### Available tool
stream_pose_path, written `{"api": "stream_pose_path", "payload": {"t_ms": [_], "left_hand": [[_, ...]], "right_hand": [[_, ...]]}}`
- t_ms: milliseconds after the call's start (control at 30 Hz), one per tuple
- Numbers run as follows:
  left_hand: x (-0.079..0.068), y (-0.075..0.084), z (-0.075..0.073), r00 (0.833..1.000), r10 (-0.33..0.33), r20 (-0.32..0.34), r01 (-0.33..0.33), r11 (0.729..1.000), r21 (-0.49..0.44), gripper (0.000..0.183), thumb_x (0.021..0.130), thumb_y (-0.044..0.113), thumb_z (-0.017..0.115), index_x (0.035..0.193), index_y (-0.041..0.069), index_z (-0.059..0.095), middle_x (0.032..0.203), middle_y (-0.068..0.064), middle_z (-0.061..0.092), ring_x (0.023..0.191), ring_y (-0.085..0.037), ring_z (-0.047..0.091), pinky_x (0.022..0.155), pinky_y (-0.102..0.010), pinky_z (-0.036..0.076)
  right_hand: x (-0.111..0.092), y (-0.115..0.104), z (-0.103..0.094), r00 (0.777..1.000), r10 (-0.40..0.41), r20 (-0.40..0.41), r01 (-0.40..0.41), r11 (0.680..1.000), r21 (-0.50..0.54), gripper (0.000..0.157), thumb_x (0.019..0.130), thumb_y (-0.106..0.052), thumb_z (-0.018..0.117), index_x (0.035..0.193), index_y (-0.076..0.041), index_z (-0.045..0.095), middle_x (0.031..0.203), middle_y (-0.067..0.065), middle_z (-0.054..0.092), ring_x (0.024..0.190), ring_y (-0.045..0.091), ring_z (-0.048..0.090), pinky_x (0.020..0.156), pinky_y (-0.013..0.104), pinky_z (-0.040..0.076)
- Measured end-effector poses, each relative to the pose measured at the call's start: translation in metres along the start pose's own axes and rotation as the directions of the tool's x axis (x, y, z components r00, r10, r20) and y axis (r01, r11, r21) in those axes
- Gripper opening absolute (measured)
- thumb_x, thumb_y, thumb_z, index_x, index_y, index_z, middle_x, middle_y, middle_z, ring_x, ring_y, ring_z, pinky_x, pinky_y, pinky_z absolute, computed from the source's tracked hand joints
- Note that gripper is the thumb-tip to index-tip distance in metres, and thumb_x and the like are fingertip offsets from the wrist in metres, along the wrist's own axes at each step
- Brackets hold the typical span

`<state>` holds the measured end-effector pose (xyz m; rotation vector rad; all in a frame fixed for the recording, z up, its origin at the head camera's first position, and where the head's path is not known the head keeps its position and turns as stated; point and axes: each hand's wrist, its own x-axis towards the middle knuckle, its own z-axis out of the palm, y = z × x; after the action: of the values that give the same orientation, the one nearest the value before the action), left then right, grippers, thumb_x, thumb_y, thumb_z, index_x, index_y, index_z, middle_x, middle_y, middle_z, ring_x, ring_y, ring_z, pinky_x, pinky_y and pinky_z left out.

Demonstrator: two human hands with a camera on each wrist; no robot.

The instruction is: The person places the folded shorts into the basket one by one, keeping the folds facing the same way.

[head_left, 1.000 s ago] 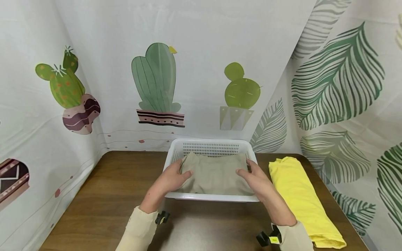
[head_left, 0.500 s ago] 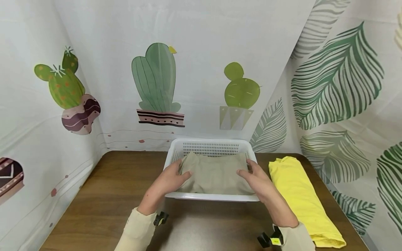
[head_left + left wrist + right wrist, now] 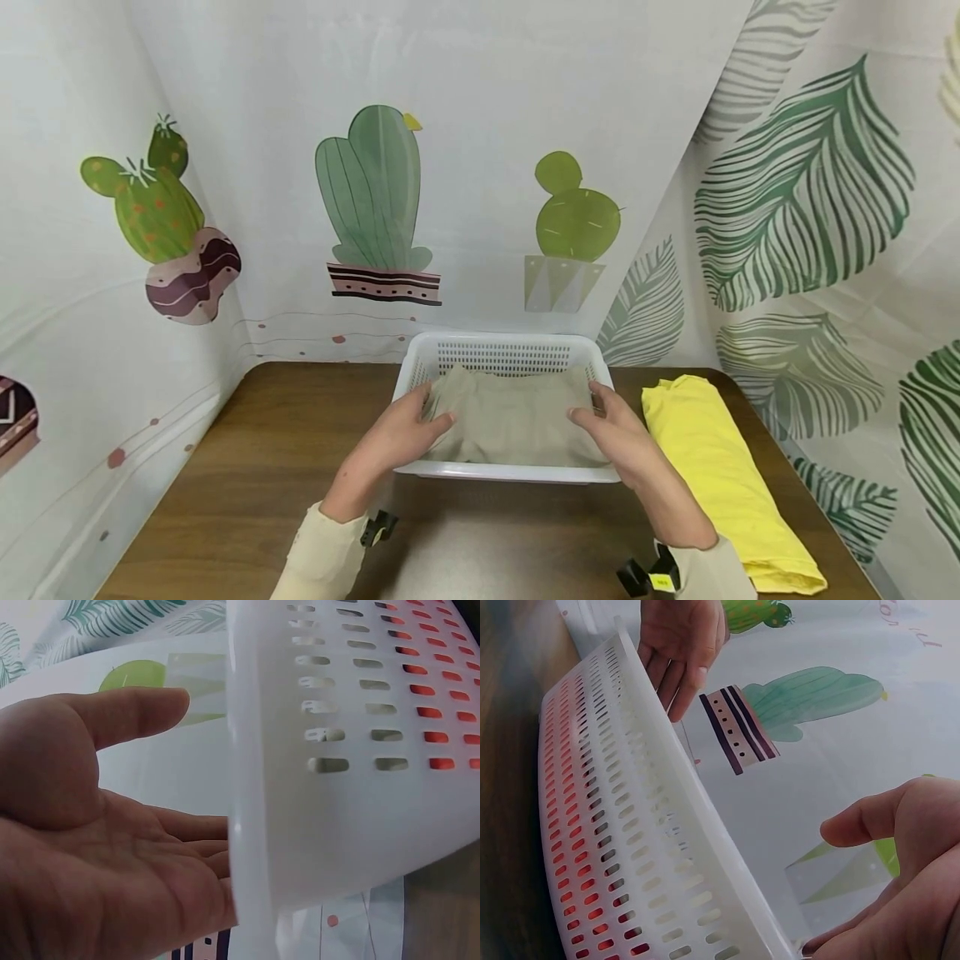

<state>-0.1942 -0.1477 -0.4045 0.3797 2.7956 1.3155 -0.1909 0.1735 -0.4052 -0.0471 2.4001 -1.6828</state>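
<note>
With left hand [image 3: 405, 429] and right hand [image 3: 621, 432] at the basket [image 3: 506, 473], each grip spread, the cloth [image 3: 521, 417] looks soft and light, best supported beneath both ends.

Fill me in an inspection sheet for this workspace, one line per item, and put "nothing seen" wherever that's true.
Surface: brown wooden table, partly hidden by the basket and arms.
Job's things: white slotted basket on the table; a beige cloth inside it; something red shows through the slots, too hidden to name.
Clutter: folded yellow cloth on the table, right of the basket.
Left hand: at the basket's left end, thumb extended; contact with the beige cloth unclear.
Right hand: at the right end, thumb extended; contact likewise unclear.
Cables: nothing seen.
Surroundings: white curtain printed with cacti and leaves.
</note>
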Motion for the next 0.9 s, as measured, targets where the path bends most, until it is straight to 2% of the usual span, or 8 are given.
{"api": "stream_pose_path", "payload": {"t_ms": [567,900], "left_hand": [[-0.009,0.002,-0.006,0.996,-0.086,0.018,0.085,0.996,0.041,0.071,0.096,0.033,0.065,0.151,-0.001,0.036,0.152,-0.017,0.043,0.141,-0.03,0.04,0.114,-0.052,0.033],[-0.014,0.004,-0.01,0.997,-0.072,0.001,0.072,0.994,0.088,0.071,0.095,0.033,0.066,0.149,-0.004,0.038,0.145,-0.02,0.051,0.136,-0.032,0.046,0.112,-0.051,0.037]], "right_hand": [[-0.003,-0.003,-0.002,1.0,0.004,-0.01,-0.004,1.0,-0.018,0.074,0.101,-0.023,0.054,0.156,0.005,0.012,0.162,0.026,0.012,0.147,0.046,0.018,0.114,0.061,0.025],[-0.008,-0.002,-0.004,0.999,-0.036,-0.003,0.036,0.999,0.003,0.075,0.101,-0.021,0.056,0.156,0.006,0.011,0.162,0.027,0.013,0.148,0.044,0.017,0.116,0.057,0.025]]}}
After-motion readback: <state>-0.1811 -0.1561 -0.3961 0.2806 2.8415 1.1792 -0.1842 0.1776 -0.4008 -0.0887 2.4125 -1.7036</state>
